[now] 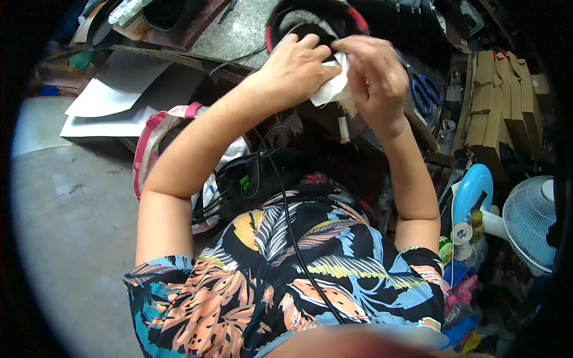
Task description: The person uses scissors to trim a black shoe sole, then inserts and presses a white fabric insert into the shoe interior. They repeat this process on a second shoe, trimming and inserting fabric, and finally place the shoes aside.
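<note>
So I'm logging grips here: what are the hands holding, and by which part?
Both hands, left hand and right hand, pinch a small white cloth piece by its upper edges, over a black and red item.

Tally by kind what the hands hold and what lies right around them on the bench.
Hands: 2, left hand, right hand
White cloth piece: 1
Blue-handled scissors: 1
Black round piece with red rim: 1
Total: 5
</note>
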Motion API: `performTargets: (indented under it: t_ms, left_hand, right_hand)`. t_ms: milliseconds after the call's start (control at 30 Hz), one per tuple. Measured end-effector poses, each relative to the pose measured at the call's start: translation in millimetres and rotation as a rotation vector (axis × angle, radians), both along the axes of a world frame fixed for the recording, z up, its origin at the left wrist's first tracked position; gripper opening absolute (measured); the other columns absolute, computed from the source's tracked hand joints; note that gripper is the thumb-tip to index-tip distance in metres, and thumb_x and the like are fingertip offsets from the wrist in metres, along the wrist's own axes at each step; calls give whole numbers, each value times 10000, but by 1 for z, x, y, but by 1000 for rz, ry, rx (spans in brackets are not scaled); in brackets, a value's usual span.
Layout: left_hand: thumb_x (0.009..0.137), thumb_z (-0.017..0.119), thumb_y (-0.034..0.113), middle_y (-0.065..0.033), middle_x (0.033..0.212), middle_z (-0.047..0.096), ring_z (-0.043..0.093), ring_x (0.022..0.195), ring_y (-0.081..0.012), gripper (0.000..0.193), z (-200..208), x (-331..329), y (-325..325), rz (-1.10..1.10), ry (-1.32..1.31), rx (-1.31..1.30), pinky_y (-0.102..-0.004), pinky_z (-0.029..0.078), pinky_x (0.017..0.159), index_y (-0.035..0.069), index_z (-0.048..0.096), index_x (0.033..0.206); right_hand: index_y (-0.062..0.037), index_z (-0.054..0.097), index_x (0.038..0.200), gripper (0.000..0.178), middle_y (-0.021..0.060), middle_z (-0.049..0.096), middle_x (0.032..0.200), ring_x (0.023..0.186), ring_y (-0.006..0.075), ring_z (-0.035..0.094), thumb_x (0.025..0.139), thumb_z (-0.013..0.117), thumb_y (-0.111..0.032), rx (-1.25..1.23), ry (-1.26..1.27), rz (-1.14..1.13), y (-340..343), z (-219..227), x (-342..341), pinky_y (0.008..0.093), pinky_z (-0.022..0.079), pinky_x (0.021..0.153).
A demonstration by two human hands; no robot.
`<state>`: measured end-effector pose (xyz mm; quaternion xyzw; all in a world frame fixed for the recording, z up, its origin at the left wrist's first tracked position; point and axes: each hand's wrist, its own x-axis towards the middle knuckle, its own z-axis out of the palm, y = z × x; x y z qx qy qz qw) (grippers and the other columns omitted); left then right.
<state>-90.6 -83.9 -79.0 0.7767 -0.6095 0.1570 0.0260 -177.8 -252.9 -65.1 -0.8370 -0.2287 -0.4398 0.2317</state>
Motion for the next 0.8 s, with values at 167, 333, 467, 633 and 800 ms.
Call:
performTargets:
  t_ms: [167, 333, 467, 633, 800]
  left_hand:
    - [742, 748, 186, -74, 1083, 661, 608, 1098, -289, 424, 2, 17, -4, -52, 352, 15, -397, 495, 944, 101, 651, 1146]
    - [707, 766, 116, -96, 985, 619, 586, 1021, -327, 347, -1, 21, -3, -24, 418, -90, -425, 503, 878, 79, 610, 1014]
    - [733, 721, 62, -84, 944, 591, 567, 990, -310, 228, -7, 33, -3, 6, 269, -200, -421, 496, 851, 89, 631, 940]
    - [755, 613, 67, -131, 1041, 630, 580, 1067, -306, 177, -3, 52, -1, -166, 192, -331, -390, 473, 930, 32, 646, 925]
    - [859, 592, 172, -169, 987, 669, 649, 933, -326, 290, 8, 88, -27, -53, 1184, -34, -383, 509, 851, 43, 646, 1113]
  right_hand:
    - [-55, 620, 1208, 471, 137, 637, 1159, 1094, 345, 573, 825, 748, -298, 54, 537, -290, 7, -20, 0, 429, 479, 939]
    - [-25, 672, 1098, 303, 136, 646, 1078, 1025, 324, 597, 810, 727, -103, -47, 472, -157, -13, -37, -9, 401, 495, 892]
    - [-76, 710, 895, 159, 74, 647, 880, 897, 295, 618, 764, 662, -1, -45, 362, -145, -23, -37, 15, 399, 518, 806]
    - [-79, 729, 948, 194, 92, 706, 914, 859, 280, 673, 917, 660, -257, 105, 333, -105, -33, -47, 55, 377, 535, 776]
    - [-103, 728, 945, 227, 102, 690, 947, 932, 283, 651, 921, 650, -315, 47, 426, 0, -29, -31, 42, 380, 529, 810]
